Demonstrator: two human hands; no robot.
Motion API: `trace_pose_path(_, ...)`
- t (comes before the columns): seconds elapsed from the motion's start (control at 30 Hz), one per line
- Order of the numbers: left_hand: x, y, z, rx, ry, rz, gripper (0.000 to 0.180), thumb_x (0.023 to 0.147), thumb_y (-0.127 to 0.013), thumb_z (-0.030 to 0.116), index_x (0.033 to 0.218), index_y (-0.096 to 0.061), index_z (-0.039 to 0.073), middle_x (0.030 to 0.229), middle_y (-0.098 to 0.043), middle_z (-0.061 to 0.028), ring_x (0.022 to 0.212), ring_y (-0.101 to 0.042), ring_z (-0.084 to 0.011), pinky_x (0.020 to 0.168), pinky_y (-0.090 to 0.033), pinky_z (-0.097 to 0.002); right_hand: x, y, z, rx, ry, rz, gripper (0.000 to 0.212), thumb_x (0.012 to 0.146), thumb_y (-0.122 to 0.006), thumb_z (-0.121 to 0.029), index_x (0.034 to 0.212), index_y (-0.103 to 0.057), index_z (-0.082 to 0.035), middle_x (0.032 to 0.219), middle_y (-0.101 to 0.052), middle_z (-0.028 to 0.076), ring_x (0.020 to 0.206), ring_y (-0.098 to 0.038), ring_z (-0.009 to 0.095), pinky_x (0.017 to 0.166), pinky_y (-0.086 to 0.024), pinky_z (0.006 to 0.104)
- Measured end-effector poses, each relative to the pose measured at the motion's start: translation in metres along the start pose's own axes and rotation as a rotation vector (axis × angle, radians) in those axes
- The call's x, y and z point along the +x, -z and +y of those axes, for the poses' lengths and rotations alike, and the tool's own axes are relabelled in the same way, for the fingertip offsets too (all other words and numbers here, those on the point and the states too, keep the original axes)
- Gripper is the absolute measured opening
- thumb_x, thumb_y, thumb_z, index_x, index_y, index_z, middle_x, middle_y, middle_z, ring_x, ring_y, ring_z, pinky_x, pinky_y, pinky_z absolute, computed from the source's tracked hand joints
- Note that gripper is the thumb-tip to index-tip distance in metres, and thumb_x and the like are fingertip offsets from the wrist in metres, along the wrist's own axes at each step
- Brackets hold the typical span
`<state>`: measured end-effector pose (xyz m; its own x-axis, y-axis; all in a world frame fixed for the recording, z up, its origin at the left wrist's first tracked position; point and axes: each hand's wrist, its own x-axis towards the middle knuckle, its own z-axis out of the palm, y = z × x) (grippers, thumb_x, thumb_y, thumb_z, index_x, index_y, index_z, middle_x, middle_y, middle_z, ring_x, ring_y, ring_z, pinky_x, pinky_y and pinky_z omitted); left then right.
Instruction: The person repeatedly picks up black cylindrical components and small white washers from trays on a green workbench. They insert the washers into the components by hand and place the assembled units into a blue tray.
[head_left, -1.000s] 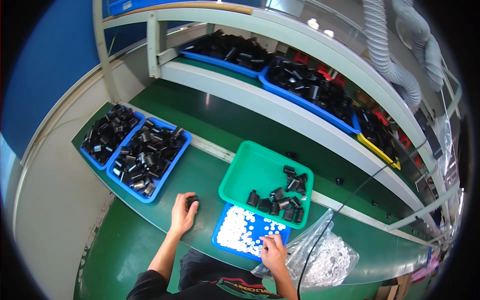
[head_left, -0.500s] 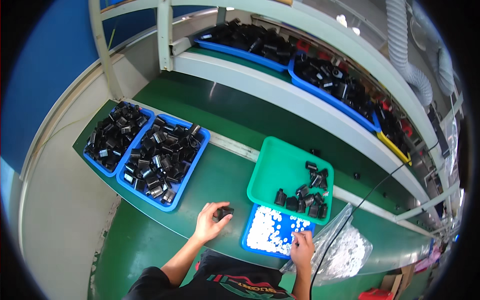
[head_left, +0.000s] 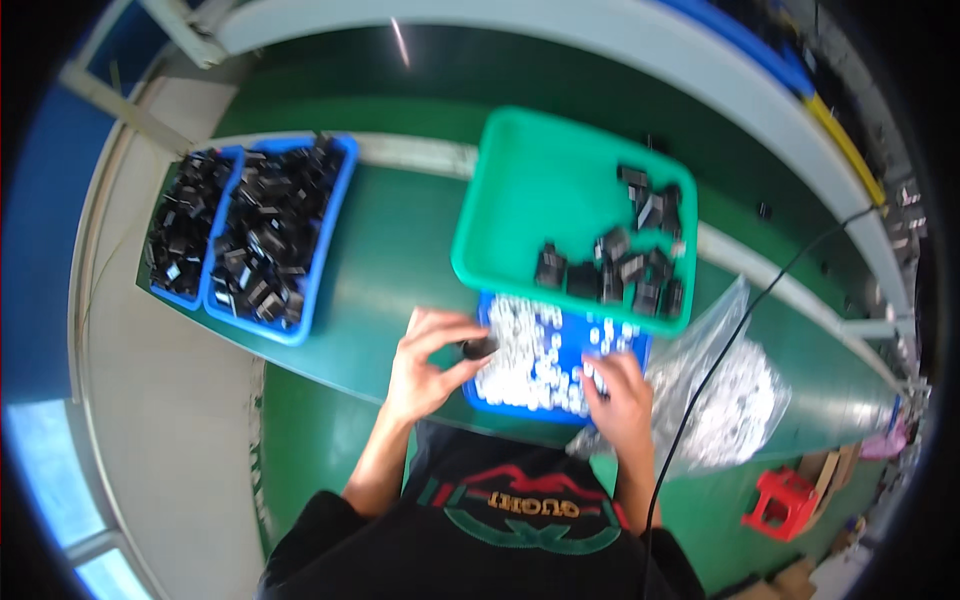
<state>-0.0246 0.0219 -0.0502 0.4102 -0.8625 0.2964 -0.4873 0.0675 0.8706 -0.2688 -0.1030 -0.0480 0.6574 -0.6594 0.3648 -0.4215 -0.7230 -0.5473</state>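
My left hand (head_left: 428, 365) grips a small black cylindrical plastic part (head_left: 479, 348) between thumb and fingers, at the left edge of a shallow blue tray (head_left: 572, 350). Small white ring-like pieces (head_left: 512, 350) fill most of that tray's left half and lie scattered over its right. Over the tray's right side, my right hand (head_left: 622, 395) has its thumb and fingers pinched together. Something whitish shows at the fingertips, too small and blurred to name. Just beyond stands a green tray (head_left: 540, 190) with several black parts (head_left: 610, 270) grouped toward its right and near sides.
Two blue trays heaped with black parts (head_left: 265, 235) stand at the bench's left end. Right of my right hand lies a clear bag of white pieces (head_left: 735, 400), crossed by a black cable (head_left: 710, 375). A pale shelf beam (head_left: 600, 40) spans the back. A red stool (head_left: 783, 503) stands lower right.
The view has tilted down toward the bench. My left hand has brought the black part rightward to the blue tray's edge. My right hand stays over the white pieces, still pinched.
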Motion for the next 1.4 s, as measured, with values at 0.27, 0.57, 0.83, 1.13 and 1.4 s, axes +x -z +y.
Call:
trace_pose_path(0.27,0.032,-0.075,0.049,-0.272,-0.003,-0.298,0.042,0.064,-0.079,-0.002,0.105,-0.071,0.003,0.105,-0.069,-0.0111,0.097,-0.065,-0.0252,0.084,-0.052,-0.0354,0.003,0.026,-0.016,0.616,-0.234,0.155,0.031,0.069,-0.084,-0.004,0.097,-0.073,-0.009,0.081,-0.053,0.004,0.066,-0.049,0.016,0.055,-0.039,0.0277)
trace_pose_path(0.57,0.032,-0.101,0.043,-0.285,-0.021,-0.357,0.044,0.063,-0.081,0.000,0.105,-0.068,0.002,0.102,-0.068,-0.0119,0.093,-0.066,-0.0251,0.080,-0.053,-0.0346,0.006,0.035,-0.006,0.402,-0.139,0.112,0.042,0.064,-0.088,-0.013,0.104,-0.072,-0.015,0.085,-0.044,0.003,0.064,-0.048,0.014,0.052,-0.041,0.0255)
trace_pose_path(0.83,0.023,-0.104,0.045,-0.345,-0.075,-0.267,0.047,0.065,-0.087,0.006,0.107,-0.066,0.002,0.104,-0.066,-0.0118,0.092,-0.066,-0.0247,0.076,-0.054,-0.0327,0.013,0.036,-0.009,0.348,-0.086,0.087,0.055,0.060,-0.089,-0.015,0.111,-0.069,-0.010,0.091,-0.050,0.005,0.070,-0.063,0.016,0.055,-0.055,0.0281)
trace_pose_path(1.13,0.027,-0.084,0.034,-0.330,-0.137,-0.367,0.053,0.067,-0.084,0.005,0.115,-0.062,-0.002,0.114,-0.060,-0.0165,0.104,-0.060,-0.0267,0.087,-0.051,-0.0378,0.011,0.032,-0.016,0.436,-0.131,0.119,0.055,0.064,-0.088,-0.010,0.114,-0.066,-0.006,0.100,-0.056,0.008,0.085,-0.062,0.021,0.068,-0.055,0.0306)
trace_pose_path(1.4,0.032,-0.077,0.037,-0.538,-0.025,-0.314,0.055,0.065,-0.076,-0.002,0.118,-0.062,-0.002,0.112,-0.062,-0.0144,0.103,-0.061,-0.0256,0.087,-0.049,-0.0367,0.016,0.042,-0.024,0.470,-0.109,0.134,0.059,0.064,-0.086,-0.010,0.119,-0.065,-0.004,0.105,-0.060,0.011,0.090,-0.062,0.024,0.072,-0.054,0.0328)
